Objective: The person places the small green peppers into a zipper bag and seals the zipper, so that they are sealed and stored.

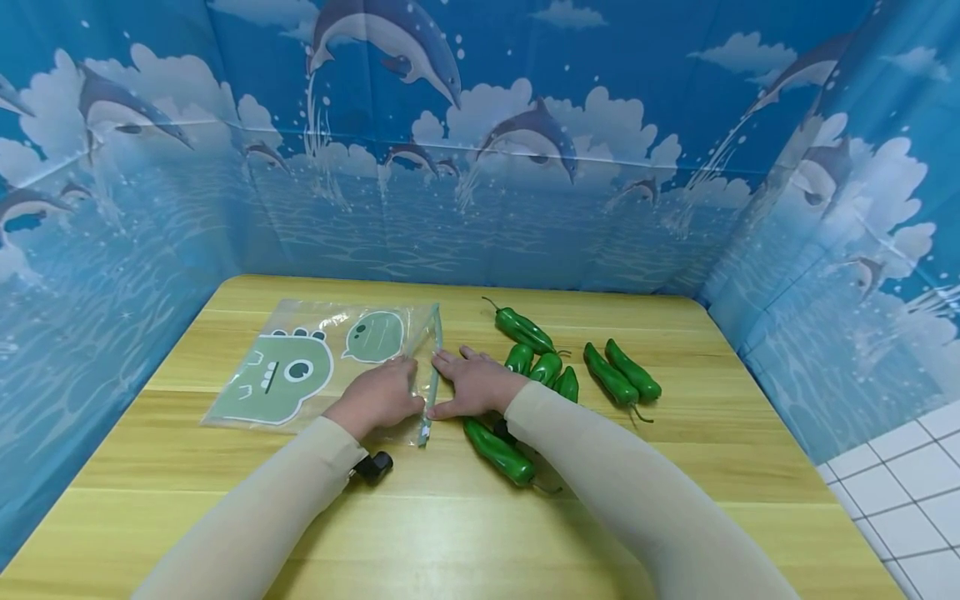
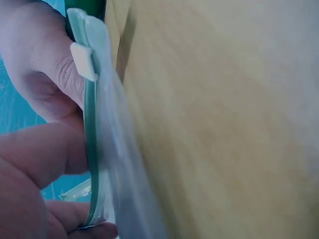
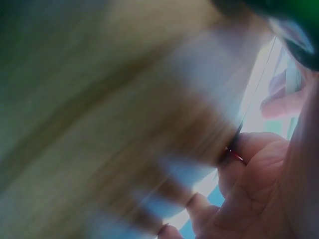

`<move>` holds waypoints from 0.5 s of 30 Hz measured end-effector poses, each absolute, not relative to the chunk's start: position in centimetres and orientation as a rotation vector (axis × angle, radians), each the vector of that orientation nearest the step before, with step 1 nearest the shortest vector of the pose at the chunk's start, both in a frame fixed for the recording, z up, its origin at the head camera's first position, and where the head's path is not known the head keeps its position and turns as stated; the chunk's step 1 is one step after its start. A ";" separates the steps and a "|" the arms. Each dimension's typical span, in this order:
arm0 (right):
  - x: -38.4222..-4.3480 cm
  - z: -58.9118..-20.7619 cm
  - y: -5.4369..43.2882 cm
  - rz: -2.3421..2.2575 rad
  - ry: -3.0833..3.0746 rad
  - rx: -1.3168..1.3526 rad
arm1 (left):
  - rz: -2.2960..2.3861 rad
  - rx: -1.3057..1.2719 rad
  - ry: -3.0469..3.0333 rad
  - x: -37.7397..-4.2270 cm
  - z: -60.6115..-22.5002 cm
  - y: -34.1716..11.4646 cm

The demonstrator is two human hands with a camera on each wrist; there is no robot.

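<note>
A clear zip bag (image 1: 296, 375) printed with green cartoon figures lies flat on the wooden table, its mouth facing right. My left hand (image 1: 382, 396) holds the bag near the mouth, thumb and fingers at the green zip strip (image 2: 90, 144). A white slider (image 2: 83, 61) sits near one end of that strip. Facing it, my right hand (image 1: 480, 385) rests at the strip's outer side with fingers spread and nearly straight. Just below the right hand lies a green pepper (image 1: 498, 452). More green peppers (image 1: 545, 368) lie beside the right wrist, partly hidden by the sleeve.
Behind the cluster lies another long pepper (image 1: 523, 330). Two peppers (image 1: 611, 375) lie side by side farther right. A blue dolphin-printed curtain (image 1: 480, 208) surrounds the table (image 1: 420, 533) at the back and sides. White tiles (image 1: 907, 467) show at the right.
</note>
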State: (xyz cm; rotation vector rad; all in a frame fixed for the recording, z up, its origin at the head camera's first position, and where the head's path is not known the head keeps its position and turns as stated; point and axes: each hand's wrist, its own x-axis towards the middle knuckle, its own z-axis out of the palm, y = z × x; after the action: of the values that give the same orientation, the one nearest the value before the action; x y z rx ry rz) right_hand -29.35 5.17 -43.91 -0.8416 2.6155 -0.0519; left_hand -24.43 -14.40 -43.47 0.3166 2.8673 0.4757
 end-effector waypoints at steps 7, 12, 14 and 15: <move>-29.5 -44.2 5.1 -0.038 2.611 -0.846 | 0.402 0.264 2.912 -24.6 -43.4 -14.5; -29.5 -44.0 5.1 -0.056 2.613 -0.839 | 0.426 0.238 2.948 -24.7 -43.7 -14.8; -29.5 -44.0 5.1 -0.054 2.611 -0.836 | 0.450 0.252 2.937 -24.9 -43.7 -15.0; -29.5 -44.0 5.1 -0.052 2.610 -0.836 | 0.459 0.264 2.923 -24.9 -43.8 -15.1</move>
State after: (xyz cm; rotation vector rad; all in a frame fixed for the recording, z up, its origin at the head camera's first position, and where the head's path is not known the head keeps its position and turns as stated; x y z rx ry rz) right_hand -29.50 5.06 -43.96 -0.8356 2.6096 -0.0519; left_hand -24.93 -15.07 -43.77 0.2645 2.9233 0.4593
